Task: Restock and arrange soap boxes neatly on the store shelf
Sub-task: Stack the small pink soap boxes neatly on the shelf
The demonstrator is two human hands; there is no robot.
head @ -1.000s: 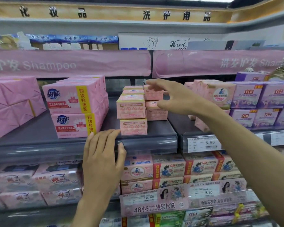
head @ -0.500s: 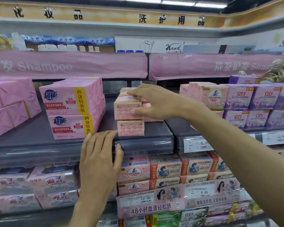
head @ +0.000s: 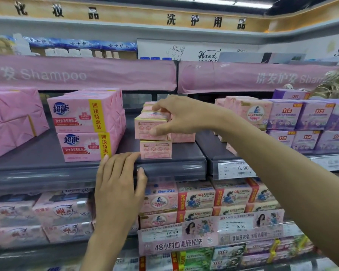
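Observation:
A short stack of small pink soap boxes stands in the middle of the dark shelf point(head: 170, 165). My right hand point(head: 181, 117) grips the upper front box point(head: 148, 125), fingers over its top and thumb on its front face. That box sits slightly askew on the lower front box point(head: 156, 149). More pink boxes point(head: 182, 137) stand behind and to the right, partly hidden by my hand. My left hand point(head: 118, 182) rests flat on the shelf's front lip, fingers straight, just left of the lower box.
Two large pink four-packs point(head: 86, 126) are stacked left of the small boxes, with wrapped pink packs point(head: 10, 122) farther left. Pink and purple boxes point(head: 299, 118) fill the shelf on the right. The lower shelf holds rows of soap packs point(head: 196, 200) behind price tags.
My right hand has moved left from the rear boxes onto the upper front box and taken hold of it. My left hand has stayed on the shelf lip.

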